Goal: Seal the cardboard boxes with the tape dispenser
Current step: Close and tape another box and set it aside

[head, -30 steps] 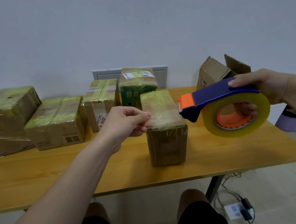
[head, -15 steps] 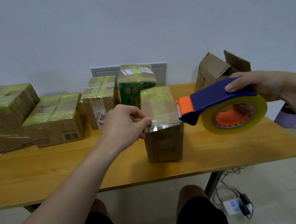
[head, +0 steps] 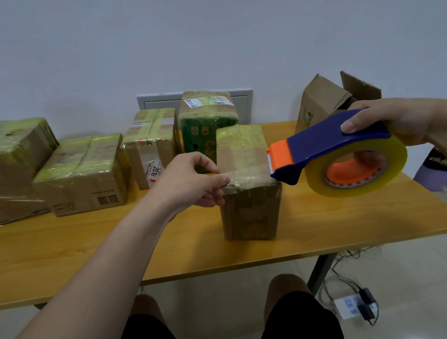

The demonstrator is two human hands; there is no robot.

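Spanning cardbd box [head: 251, 213]: glossy clear tape [head: 247, 173]

Seated in black shorts [head: 299, 327]
Left hand [head: 190, 182], right hand [head: 393, 121] and forearms [head: 104, 278] bare; knees [head: 285, 284] uncovered at lower centre.

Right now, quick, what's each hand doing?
Left hand: pinching the free end of the clear tape strip over the upright brown cardboard box.
Right hand: gripping the blue-and-orange plastic tape dispenser.
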